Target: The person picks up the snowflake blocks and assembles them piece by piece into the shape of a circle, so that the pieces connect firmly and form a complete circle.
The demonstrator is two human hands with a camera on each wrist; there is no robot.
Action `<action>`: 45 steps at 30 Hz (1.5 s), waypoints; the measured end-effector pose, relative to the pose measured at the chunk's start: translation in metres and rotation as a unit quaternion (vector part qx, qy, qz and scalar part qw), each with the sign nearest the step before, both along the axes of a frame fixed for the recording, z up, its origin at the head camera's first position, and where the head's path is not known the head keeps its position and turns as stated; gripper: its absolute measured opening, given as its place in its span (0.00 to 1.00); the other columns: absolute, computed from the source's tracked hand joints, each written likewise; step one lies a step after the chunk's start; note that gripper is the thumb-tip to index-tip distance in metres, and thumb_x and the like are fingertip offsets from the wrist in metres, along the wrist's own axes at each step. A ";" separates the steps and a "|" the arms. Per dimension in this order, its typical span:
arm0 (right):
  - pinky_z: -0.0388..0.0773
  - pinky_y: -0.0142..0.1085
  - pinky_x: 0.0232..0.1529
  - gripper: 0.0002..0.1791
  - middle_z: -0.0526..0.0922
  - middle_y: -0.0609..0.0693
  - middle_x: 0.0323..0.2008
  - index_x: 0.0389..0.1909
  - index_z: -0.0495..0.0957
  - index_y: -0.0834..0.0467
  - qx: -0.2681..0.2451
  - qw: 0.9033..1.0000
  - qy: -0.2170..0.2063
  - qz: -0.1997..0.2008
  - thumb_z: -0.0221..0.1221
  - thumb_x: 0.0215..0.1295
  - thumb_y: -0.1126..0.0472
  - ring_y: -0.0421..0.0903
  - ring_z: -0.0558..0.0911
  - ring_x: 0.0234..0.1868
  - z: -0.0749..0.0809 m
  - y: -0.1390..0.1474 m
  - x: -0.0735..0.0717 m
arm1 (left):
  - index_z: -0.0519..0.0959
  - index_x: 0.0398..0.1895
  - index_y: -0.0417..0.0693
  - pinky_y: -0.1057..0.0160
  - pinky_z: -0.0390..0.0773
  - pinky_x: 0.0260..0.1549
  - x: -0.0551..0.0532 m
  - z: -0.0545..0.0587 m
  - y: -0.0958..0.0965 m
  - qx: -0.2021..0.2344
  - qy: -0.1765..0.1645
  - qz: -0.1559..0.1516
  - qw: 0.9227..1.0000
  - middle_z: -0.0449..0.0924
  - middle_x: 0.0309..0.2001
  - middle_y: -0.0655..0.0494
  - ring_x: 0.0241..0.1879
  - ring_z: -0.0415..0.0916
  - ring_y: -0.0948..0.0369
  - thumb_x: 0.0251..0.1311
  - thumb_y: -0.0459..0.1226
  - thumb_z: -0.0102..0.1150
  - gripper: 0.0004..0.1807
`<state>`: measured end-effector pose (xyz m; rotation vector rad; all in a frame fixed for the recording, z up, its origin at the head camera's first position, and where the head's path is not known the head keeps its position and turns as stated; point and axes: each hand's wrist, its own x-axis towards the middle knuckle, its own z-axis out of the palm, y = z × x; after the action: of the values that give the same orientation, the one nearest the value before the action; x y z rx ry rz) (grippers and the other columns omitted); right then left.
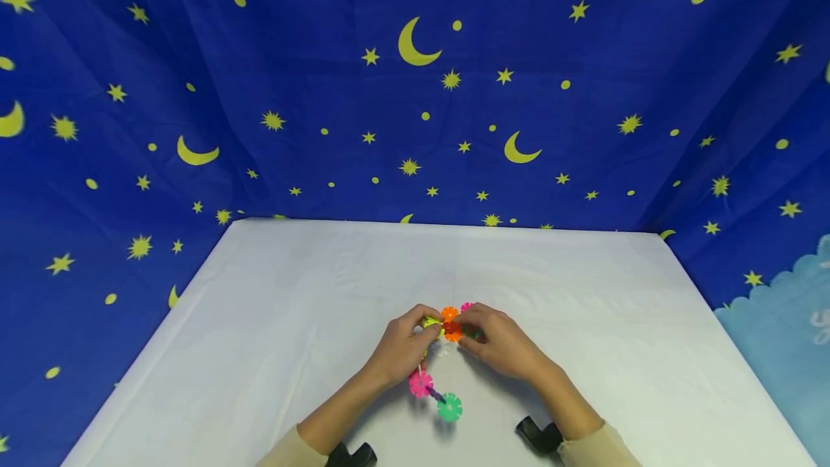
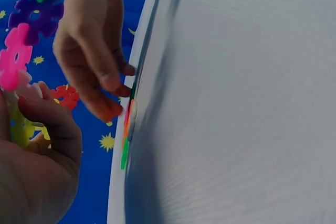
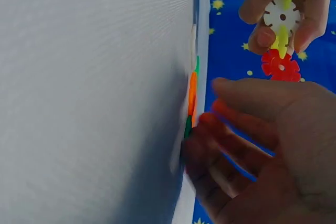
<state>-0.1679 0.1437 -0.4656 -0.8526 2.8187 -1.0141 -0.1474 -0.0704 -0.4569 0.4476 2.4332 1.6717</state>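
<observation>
My left hand (image 1: 402, 348) grips a chain of interlocking notched plastic discs. From it hang a pink disc (image 1: 420, 383), a purple disc (image 2: 21, 17) and a green disc (image 1: 450, 408). Between the left fingers show a white disc (image 3: 275, 19) and yellow discs (image 2: 20, 129); a red disc (image 3: 289, 69) juts out at the chain's other end. My right hand (image 1: 502, 341) reaches down with loosely bent fingers over loose discs on the table. Among these are an orange disc (image 1: 450, 313) and a pink disc (image 1: 466, 307). A green disc (image 3: 188, 127) is partly covered by the right fingertips.
The white-covered table (image 1: 292, 308) stretches out around the hands. Behind and beside it hangs a blue cloth (image 1: 337, 92) with yellow moons and stars. Black wrist-worn devices (image 1: 538, 436) sit near both forearms.
</observation>
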 end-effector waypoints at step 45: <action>0.81 0.42 0.31 0.12 0.82 0.59 0.31 0.50 0.75 0.68 -0.271 0.939 -0.210 -0.001 0.56 0.68 0.67 0.55 0.81 0.26 0.010 0.018 0.000 | 0.72 0.37 0.56 0.67 0.65 0.10 0.001 -0.003 0.002 0.023 -0.016 -0.004 1.000 0.85 0.31 0.61 0.11 0.64 0.61 0.68 0.53 0.51 0.12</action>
<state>-0.1678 0.1612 -0.4559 -0.5576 2.2083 -1.7688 -0.1464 -0.0683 -0.4599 0.4316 2.3717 1.7211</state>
